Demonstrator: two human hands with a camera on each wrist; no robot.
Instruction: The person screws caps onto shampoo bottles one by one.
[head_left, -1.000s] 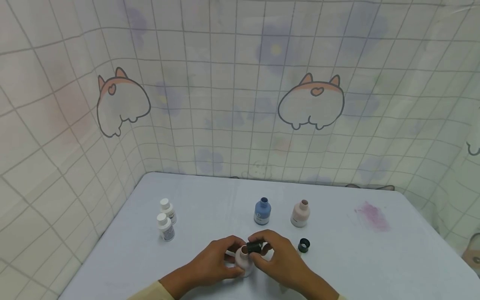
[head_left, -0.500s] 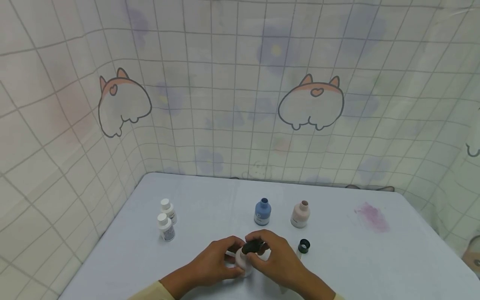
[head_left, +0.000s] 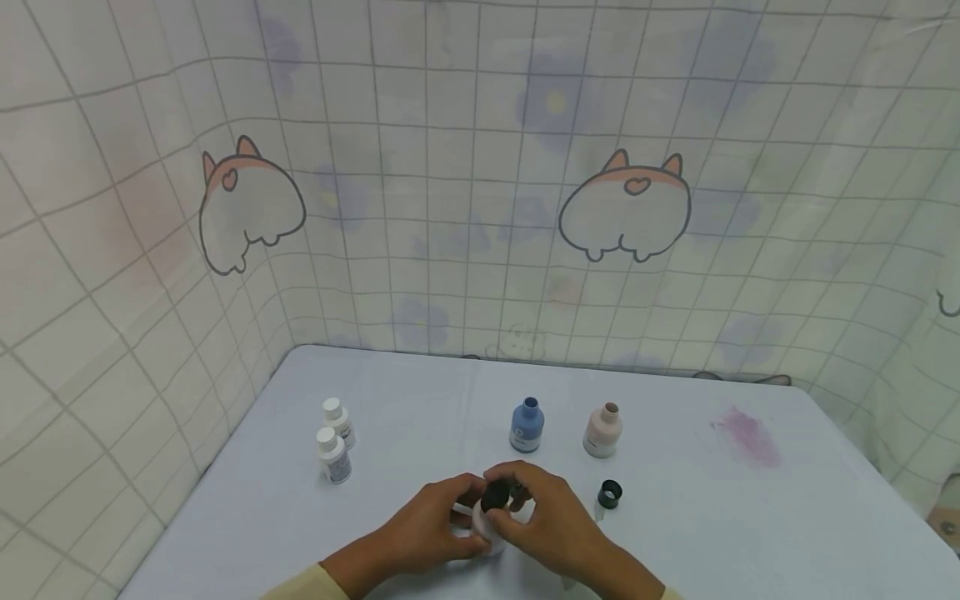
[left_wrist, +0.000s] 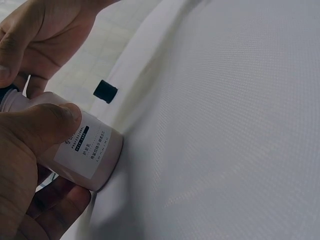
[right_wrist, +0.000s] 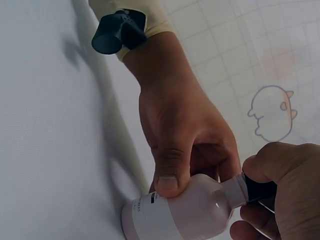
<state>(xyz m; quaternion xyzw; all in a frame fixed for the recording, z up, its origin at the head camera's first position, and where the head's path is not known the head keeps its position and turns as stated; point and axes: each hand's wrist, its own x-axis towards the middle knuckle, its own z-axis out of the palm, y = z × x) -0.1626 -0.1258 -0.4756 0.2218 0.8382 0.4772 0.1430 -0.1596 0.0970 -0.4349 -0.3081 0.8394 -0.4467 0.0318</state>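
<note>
While the left hand point(head_left: 429, 528) curls round the pale pink bottle point(left_wrist: 94, 150) on the white table point(head_left: 431, 417), the right hand point(head_left: 551, 518) pinches the black cap point(head_left: 495, 495), which has moved from one side to on top, so closing seems started.

Soft, rather dim light lies evenly over the pale table point(head_left: 435, 417); I see a blurry-edged shadow beside the pink bottle point(right_wrist: 192, 212), whose shoulder carries a small glint.
</note>
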